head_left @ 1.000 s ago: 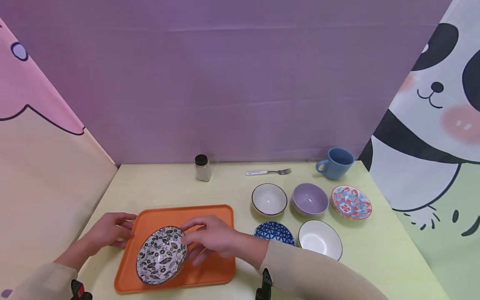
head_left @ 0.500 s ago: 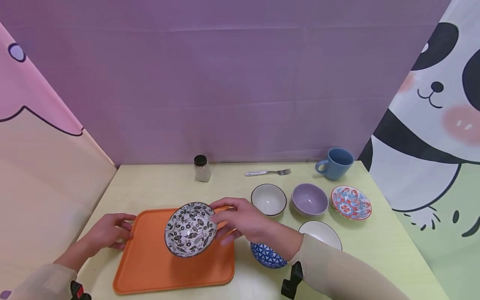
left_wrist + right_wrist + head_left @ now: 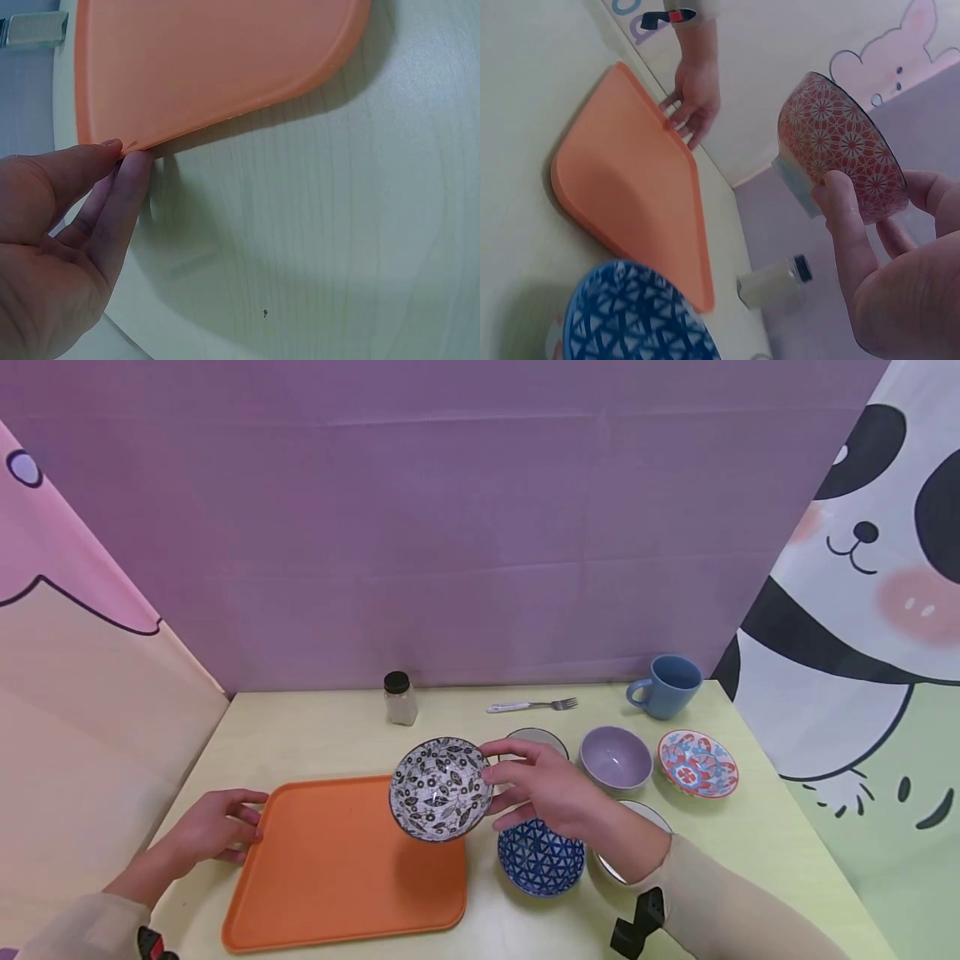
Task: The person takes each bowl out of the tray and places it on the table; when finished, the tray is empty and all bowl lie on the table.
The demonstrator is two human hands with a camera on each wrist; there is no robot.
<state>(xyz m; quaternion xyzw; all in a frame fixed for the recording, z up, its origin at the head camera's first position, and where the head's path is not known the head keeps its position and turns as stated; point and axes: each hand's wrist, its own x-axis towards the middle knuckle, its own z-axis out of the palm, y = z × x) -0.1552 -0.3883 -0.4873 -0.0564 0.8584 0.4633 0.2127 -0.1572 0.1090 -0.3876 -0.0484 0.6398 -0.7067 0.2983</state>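
Note:
My right hand (image 3: 551,789) pinches the rim of a bowl (image 3: 440,789), lifted and tilted over the right part of an orange tray (image 3: 330,860). Black-and-white flowers and leaves cover the inside of this bowl. Its outside shows a red and white flower pattern in the right wrist view, where thumb and fingers (image 3: 844,217) grip the wall. At the tray's left edge, my left hand (image 3: 217,827) pinches the rim between thumb and fingers, as the left wrist view shows. Under the right hand stands a blue patterned bowl (image 3: 542,860).
A purple bowl (image 3: 617,758), a red-and-blue patterned dish (image 3: 697,764) and two white bowls, one behind the forearm (image 3: 652,814), stand to the right. Along the back are a black-lidded shaker (image 3: 401,700), a fork (image 3: 532,705) and a blue mug (image 3: 667,687).
The flowered bowl has moved right and toward the back with my right hand, from over the tray's middle to its right edge. My left hand stays at the tray's rim.

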